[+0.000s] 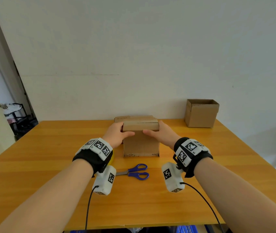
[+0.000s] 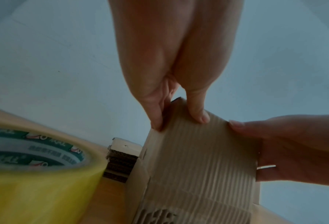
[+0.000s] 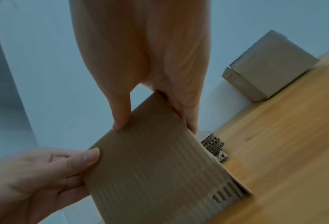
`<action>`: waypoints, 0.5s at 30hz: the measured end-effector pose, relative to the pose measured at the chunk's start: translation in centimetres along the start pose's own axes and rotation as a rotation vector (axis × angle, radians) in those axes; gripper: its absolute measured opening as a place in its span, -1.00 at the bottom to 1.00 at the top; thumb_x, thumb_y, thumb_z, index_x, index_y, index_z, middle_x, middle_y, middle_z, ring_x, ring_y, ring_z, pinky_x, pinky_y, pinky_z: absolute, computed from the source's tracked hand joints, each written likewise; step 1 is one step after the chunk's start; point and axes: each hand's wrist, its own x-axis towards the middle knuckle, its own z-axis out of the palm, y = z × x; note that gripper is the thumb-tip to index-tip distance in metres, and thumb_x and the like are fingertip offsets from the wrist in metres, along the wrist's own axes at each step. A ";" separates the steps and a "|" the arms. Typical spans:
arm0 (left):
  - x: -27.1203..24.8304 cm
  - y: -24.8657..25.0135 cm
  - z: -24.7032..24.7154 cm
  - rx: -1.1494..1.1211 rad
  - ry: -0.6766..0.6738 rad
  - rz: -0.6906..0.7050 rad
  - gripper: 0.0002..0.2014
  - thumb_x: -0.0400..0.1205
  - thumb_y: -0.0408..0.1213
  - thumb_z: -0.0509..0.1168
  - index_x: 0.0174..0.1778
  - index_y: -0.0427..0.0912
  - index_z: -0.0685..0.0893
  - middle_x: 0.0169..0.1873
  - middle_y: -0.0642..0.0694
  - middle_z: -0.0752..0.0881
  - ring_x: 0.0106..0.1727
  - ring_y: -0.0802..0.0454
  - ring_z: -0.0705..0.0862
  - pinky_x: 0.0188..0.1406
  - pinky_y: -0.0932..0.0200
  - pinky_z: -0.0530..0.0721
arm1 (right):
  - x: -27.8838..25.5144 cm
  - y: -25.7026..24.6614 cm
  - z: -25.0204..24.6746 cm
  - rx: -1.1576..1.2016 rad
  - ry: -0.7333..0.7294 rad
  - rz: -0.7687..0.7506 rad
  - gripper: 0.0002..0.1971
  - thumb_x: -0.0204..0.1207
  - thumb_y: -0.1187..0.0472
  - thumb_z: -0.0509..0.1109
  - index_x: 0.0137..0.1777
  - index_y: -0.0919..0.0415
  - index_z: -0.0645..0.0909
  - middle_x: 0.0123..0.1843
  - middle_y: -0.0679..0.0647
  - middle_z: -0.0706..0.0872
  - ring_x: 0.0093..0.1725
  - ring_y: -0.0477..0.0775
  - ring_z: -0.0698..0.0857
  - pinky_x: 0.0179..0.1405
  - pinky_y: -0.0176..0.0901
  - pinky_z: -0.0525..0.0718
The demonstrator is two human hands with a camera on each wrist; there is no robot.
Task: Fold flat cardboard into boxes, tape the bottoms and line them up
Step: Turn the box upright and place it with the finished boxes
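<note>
A brown cardboard box (image 1: 141,143) stands upright at the middle of the wooden table (image 1: 49,157), its folded flaps on top. My left hand (image 1: 117,134) holds its upper left corner, thumb on the front face and fingers down the left side (image 2: 158,115). My right hand (image 1: 163,133) mirrors that hold at the upper right corner, thumb on the front (image 3: 119,118) and fingers along the right side. In each wrist view the other hand's thumb also presses the ribbed front wall (image 2: 198,166). A finished open-topped box (image 1: 201,115) stands at the back right by the wall.
Blue-handled scissors (image 1: 136,172) lie in front of the box. A yellow tape roll (image 2: 35,174) sits under my left wrist, left of the box. Flat cardboard sheets (image 1: 122,118) are stacked behind the box. Cables run from both wrist cameras towards the near table edge.
</note>
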 end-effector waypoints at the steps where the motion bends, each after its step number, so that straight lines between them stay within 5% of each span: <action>1: -0.1 0.0 0.0 -0.009 0.024 0.002 -0.71 0.57 -0.18 0.40 0.16 -0.21 0.67 0.06 -0.11 0.76 0.06 -0.02 0.72 0.12 -0.05 0.70 | -0.3 -0.1 -0.1 0.021 0.001 -0.026 -0.30 0.47 -0.09 0.47 0.51 0.24 0.34 0.37 0.10 0.59 0.26 0.02 0.58 0.18 -0.17 0.58; 5: -0.3 -0.3 0.1 -0.018 0.058 0.006 -0.71 0.52 -0.15 0.44 0.04 -0.29 0.73 -0.05 -0.17 0.79 -0.02 -0.08 0.75 0.03 -0.15 0.73 | -1.4 -0.3 -0.5 0.084 -0.011 -0.092 -0.51 0.54 0.06 0.43 0.42 0.22 0.47 0.26 0.07 0.65 0.12 -0.06 0.57 0.07 -0.25 0.55; 9: -0.5 -0.2 -0.1 0.015 0.077 0.024 -0.67 0.49 -0.10 0.46 -0.01 -0.30 0.76 -0.09 -0.18 0.80 -0.05 -0.12 0.76 0.02 -0.17 0.72 | -1.4 -0.3 -0.8 0.156 -0.016 -0.015 -0.59 0.59 0.00 0.36 0.30 0.25 0.54 0.09 0.04 0.65 0.04 0.00 0.61 -0.08 -0.27 0.61; 12: -1.1 0.4 -0.1 -0.012 0.058 0.028 -0.70 0.54 -0.17 0.42 0.14 -0.23 0.69 0.04 -0.08 0.77 0.07 -0.01 0.73 0.10 0.06 0.70 | -1.5 -0.1 -0.9 0.298 0.040 0.068 -0.55 0.65 -0.04 0.25 0.36 0.29 0.52 0.15 0.13 0.66 0.16 0.13 0.64 0.26 0.05 0.64; 15: -1.7 1.1 -0.1 -0.040 0.058 -0.022 -0.53 0.62 -0.10 0.33 0.36 -0.30 0.49 0.14 -0.05 0.63 0.17 0.06 0.60 0.15 0.18 0.56 | -1.6 -0.2 -1.1 0.339 0.074 0.105 -0.60 0.66 0.09 0.27 0.41 0.29 0.40 0.14 0.15 0.61 0.10 0.12 0.64 0.26 0.12 0.66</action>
